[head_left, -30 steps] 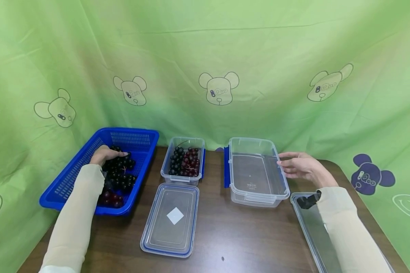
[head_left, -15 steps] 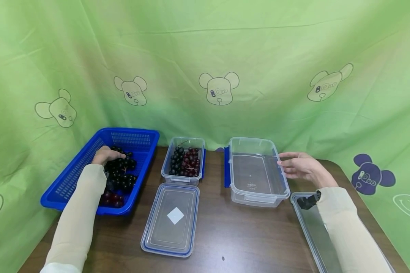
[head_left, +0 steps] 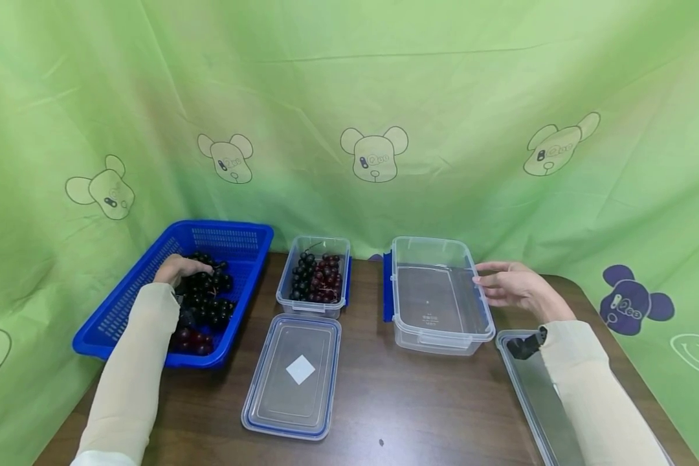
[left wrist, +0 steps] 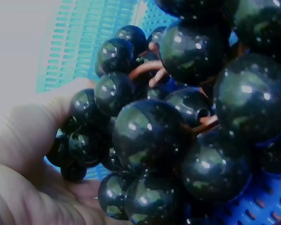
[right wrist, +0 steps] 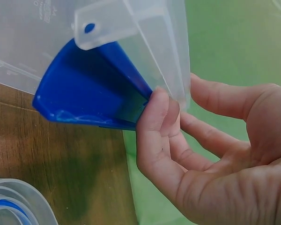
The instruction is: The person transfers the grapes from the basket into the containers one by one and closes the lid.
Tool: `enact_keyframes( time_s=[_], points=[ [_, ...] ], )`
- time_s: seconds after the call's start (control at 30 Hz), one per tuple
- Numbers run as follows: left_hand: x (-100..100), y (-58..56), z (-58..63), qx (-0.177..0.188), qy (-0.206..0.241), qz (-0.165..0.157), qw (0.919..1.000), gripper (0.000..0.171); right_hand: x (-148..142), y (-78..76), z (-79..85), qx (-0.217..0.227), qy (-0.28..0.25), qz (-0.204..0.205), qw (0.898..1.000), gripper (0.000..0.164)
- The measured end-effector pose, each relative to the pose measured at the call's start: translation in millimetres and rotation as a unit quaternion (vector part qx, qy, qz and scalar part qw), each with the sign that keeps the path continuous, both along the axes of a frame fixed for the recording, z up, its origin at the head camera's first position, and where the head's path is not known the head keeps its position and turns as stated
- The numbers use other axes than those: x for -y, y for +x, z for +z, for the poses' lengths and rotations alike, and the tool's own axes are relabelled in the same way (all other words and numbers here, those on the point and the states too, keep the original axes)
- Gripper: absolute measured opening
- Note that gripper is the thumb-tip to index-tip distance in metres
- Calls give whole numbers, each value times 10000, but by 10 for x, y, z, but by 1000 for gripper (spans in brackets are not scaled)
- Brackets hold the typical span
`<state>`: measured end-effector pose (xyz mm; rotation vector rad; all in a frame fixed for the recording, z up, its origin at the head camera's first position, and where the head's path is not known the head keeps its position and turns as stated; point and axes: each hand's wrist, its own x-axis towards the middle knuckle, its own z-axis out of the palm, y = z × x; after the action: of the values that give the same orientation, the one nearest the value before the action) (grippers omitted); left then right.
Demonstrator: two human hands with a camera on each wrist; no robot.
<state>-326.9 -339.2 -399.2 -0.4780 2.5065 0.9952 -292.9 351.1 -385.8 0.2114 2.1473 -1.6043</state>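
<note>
My left hand [head_left: 177, 268] is inside the blue basket [head_left: 253, 236], with the thumb and fingers around a bunch of black grapes [head_left: 210, 301]. In the left wrist view the thumb lies along one side of the black grapes [left wrist: 150, 136], fingers partly hidden beneath them. At right, my right hand [head_left: 515, 285] holds the side of a large clear container [head_left: 437, 291]. The right wrist view has its curled fingers [right wrist: 152, 122] at the blue latch flap [right wrist: 84, 89], the thumb beside the container wall. Nothing is inside this container.
A smaller clear container [head_left: 283, 285] with black and red grapes stands mid-table. Its lid [head_left: 279, 401] lies before it, bearing a white label. Another lid [head_left: 530, 382] lies under the right forearm. Red grapes [head_left: 191, 340] sit at the basket's near end. A green curtain [head_left: 303, 84] hangs behind.
The head view has shifted slightly. My left hand has moved a little within the basket, staying at the black grapes. My right hand and the large container keep their places.
</note>
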Motion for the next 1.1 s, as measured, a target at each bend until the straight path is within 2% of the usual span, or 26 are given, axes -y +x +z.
enact_keyframes(
  time_s=[0.2, 0.3, 0.6, 0.7, 0.93, 1.1],
  points=[
    [-22, -24, 4, 70, 219, -51, 9997, 107, -5, 1, -1, -36, 29, 44, 10000, 66],
    [-23, -34, -11, 9, 366, 37, 9993, 109, -10, -3, 1, -42, 53, 49, 10000, 67],
    [0, -55, -95, -221, 743, 201, 9968, 129, 0, -11, -3, -25, 107, 7, 9999, 63],
    [-2, -44, -88, -282, 999, 236, 9943, 127, 2, -11, 1, -25, 112, -5, 9999, 66],
    [29, -11, -79, -450, 1671, 402, 9841, 111, -7, -4, 9, -16, 135, 6, 9999, 72],
    [38, -2, -93, -540, 1733, 431, 9824, 109, 4, 4, 1, -41, 126, -8, 9999, 70]
  ],
)
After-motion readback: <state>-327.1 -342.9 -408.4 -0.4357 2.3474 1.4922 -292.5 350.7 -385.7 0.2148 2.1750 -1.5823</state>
